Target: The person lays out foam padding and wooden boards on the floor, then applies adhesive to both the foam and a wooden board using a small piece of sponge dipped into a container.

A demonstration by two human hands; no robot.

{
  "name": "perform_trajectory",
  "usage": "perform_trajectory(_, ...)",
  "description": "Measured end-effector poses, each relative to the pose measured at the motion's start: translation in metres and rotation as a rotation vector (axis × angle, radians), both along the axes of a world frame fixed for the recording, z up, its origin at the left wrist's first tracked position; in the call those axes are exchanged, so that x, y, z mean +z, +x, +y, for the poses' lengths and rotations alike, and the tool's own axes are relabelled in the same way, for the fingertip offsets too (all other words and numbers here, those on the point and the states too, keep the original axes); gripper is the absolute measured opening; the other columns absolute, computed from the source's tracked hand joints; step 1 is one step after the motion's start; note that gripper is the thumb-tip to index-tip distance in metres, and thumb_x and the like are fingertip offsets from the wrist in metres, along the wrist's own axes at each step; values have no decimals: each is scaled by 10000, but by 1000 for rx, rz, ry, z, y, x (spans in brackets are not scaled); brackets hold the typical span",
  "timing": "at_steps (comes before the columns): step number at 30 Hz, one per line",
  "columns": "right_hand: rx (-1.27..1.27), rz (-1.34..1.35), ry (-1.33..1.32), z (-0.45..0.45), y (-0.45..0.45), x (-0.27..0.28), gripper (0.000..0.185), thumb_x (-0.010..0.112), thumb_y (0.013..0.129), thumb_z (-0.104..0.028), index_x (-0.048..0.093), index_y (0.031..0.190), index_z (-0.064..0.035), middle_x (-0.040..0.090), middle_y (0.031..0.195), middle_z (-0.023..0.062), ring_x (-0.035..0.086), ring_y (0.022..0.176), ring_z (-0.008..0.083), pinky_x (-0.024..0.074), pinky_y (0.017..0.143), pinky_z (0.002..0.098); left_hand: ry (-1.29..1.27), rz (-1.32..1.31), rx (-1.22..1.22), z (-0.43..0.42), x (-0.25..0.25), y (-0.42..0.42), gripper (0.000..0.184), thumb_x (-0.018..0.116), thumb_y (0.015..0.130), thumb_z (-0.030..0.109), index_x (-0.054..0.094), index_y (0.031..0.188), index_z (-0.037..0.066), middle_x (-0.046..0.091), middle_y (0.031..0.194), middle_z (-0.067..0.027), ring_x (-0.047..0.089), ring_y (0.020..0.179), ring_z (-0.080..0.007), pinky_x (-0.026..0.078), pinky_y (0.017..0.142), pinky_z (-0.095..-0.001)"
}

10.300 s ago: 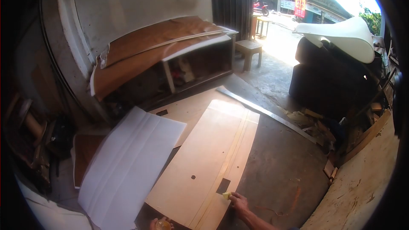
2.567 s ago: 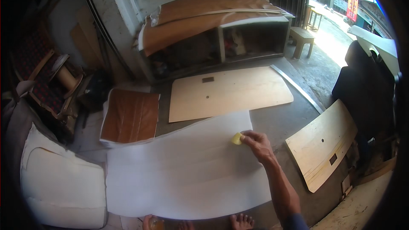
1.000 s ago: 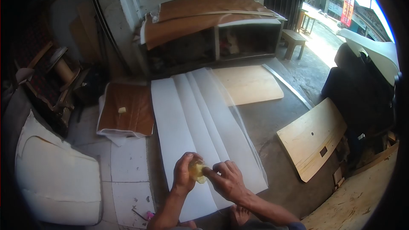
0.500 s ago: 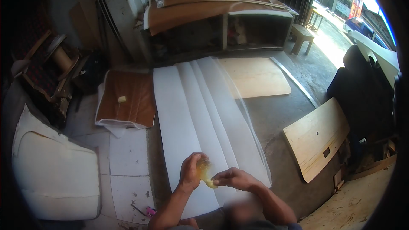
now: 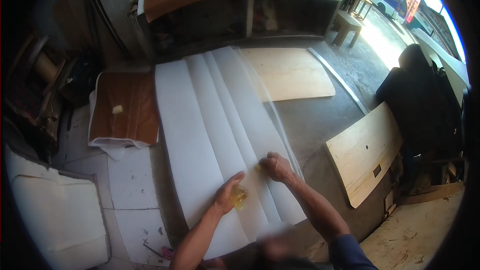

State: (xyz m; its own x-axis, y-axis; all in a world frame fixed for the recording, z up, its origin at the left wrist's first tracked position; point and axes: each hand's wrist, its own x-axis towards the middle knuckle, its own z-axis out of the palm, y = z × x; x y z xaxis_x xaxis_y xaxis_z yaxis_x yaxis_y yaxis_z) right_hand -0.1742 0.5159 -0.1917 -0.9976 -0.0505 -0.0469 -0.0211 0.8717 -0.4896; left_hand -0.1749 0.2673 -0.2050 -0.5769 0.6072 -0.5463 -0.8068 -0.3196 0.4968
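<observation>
My left hand (image 5: 227, 196) is closed round a yellowish, see-through object (image 5: 241, 198) that looks like a small plastic bag or cup of amber stuff; its exact kind is unclear. To the right and farther forward, my right hand (image 5: 278, 167) is closed on a small yellow piece (image 5: 259, 168), mostly hidden by the fingers. Both hands are over a long white sheet (image 5: 195, 115) with lengthwise folds or seams, spread on the floor. Whether the yellow piece touches the sheet, I cannot tell.
Brown upholstery material (image 5: 122, 125) lies at the left with a small pale block (image 5: 117, 109) on it. Plywood boards (image 5: 290, 72) (image 5: 367, 152) are at the back and right. A cream padded panel (image 5: 55, 210) is at lower left, and a low cabinet (image 5: 250, 15) stands behind.
My right hand has moved away from my left, forward over the sheet, taking the yellow piece with it. My left hand still holds the yellowish object. The camera view has shifted.
</observation>
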Motion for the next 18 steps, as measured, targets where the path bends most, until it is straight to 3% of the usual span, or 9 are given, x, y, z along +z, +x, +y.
perform_trajectory(2, 105, -57, 25, 5, 15, -1, 214, 590, 823, -95, 737, 968, -153, 626, 935, 72, 609, 941, 278, 519, 804, 391, -20, 5, -20, 3, -12, -3, 549, 510, 960, 255, 385, 1459, 65, 381, 1522, -78, 629, 915, -213, 526, 851, -372)
perform_trajectory(4, 186, -109, 92, 4, 44, 12, 214, 608, 810, -116, 737, 972, -169, 613, 939, 50, 593, 956, 252, 511, 788, 401, -26, 4, 11, 1, -9, -4, 526, 518, 974, 217, 403, 1462, 56, 451, 1467, -66, 606, 924, -180, 527, 838, -363)
perform_trajectory(8, 220, -149, 80, 0, 118, 16, 195, 604, 824, -176, 729, 974, -175, 600, 940, 38, 578, 978, 230, 479, 825, 397, -27, 35, 16, 0, -25, -3, 586, 532, 946, 256, 361, 1472, 65, 383, 1526, -85, 630, 911, -234, 528, 844, -373)
perform_trajectory(14, 264, -179, 158, 0, 210, 22, 271, 592, 810, -198, 699, 1059, -188, 579, 956, 0, 543, 986, 195, 436, 833, 364, -62, 33, 25, 5, -9, -10, 587, 559, 914, 233, 382, 1436, 32, 434, 1469, -116, 608, 980, -246, 510, 905, -380)
perform_trajectory(18, 321, -187, 174, 3, 226, 27, 250, 590, 815, -234, 716, 1024, -181, 586, 955, 11, 554, 967, 207, 454, 816, 382, -52, 8, 80, 3, -12, -11, 467, 560, 912, 220, 475, 1326, 23, 513, 1356, -137, 613, 972, -237, 522, 884, -373)
